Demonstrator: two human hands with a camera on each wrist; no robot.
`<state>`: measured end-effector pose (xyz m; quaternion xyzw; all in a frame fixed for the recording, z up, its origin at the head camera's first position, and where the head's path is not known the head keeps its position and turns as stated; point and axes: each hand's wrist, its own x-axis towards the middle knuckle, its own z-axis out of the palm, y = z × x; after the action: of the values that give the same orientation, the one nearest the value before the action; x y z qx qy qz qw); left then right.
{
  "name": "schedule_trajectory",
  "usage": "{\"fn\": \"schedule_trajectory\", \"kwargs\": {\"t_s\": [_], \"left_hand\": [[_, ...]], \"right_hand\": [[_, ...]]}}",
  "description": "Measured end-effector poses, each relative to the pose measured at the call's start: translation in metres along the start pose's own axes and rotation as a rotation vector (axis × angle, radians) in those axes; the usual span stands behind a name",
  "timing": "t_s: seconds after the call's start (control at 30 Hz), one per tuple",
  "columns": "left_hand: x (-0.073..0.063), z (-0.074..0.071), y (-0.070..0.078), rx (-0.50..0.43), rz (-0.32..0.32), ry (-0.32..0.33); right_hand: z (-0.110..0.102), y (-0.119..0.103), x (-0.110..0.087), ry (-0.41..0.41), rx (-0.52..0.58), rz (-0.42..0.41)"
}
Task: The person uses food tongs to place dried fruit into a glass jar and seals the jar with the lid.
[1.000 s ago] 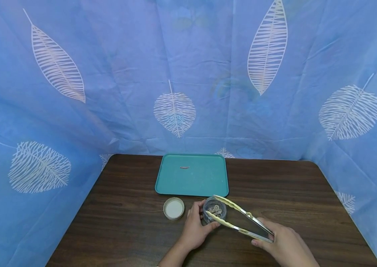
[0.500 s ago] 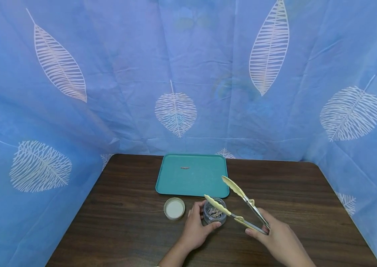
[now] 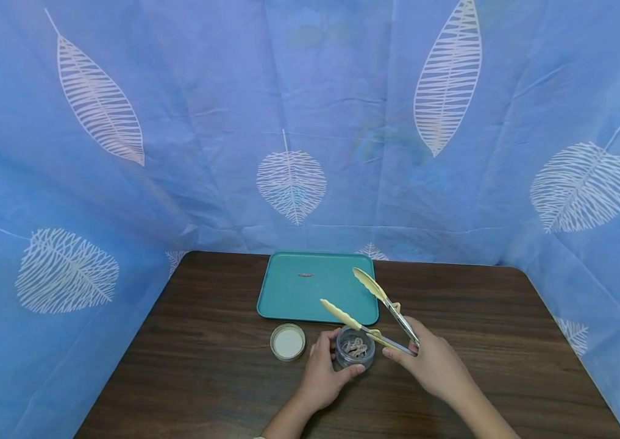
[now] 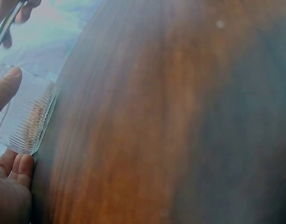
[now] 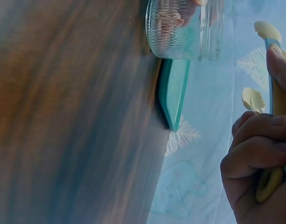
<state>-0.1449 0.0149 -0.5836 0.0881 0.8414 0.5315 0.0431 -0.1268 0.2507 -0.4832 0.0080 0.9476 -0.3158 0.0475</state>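
The left hand [image 3: 322, 377] holds a small clear jar [image 3: 355, 364] upright on the table, thumb at its front and fingers behind. Brownish strip-like pieces [image 3: 356, 347] lie in the bottom of the jar, and its ribbed wall shows in the left wrist view. In the right hand [image 3: 434, 361] is a pair of metal tongs [image 3: 395, 313] with pale yellow scalloped ends. Their two arms stand spread apart, with nothing visible between them. One arm crosses above the jar's rim in the head view, and both tips reach over the tray.
Beyond the jar lies a teal tray [image 3: 288, 302] with one small reddish-brown piece [image 3: 306, 275] on it. A round lid [image 3: 288, 342], white inside, rests left of the jar on the dark wooden table [image 3: 205, 341]. A blue leaf-print cloth [image 3: 342, 183] hangs around the table.
The right hand has moved away from the body and leftward, carrying the spread tongs from over the jar toward the tray. The left hand and the jar have stayed in place.
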Motion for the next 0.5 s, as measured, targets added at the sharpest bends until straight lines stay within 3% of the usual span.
{"fn": "schedule_trajectory", "kwargs": {"t_s": [0.3, 0.5], "left_hand": [[0.000, -0.001, 0.001, 0.003, -0.005, -0.009], [0.001, -0.001, -0.001, 0.007, 0.009, -0.006]], "right_hand": [[0.011, -0.016, 0.035, -0.045, 0.000, -0.055], [0.017, -0.023, 0.056, -0.032, -0.061, -0.123]]}}
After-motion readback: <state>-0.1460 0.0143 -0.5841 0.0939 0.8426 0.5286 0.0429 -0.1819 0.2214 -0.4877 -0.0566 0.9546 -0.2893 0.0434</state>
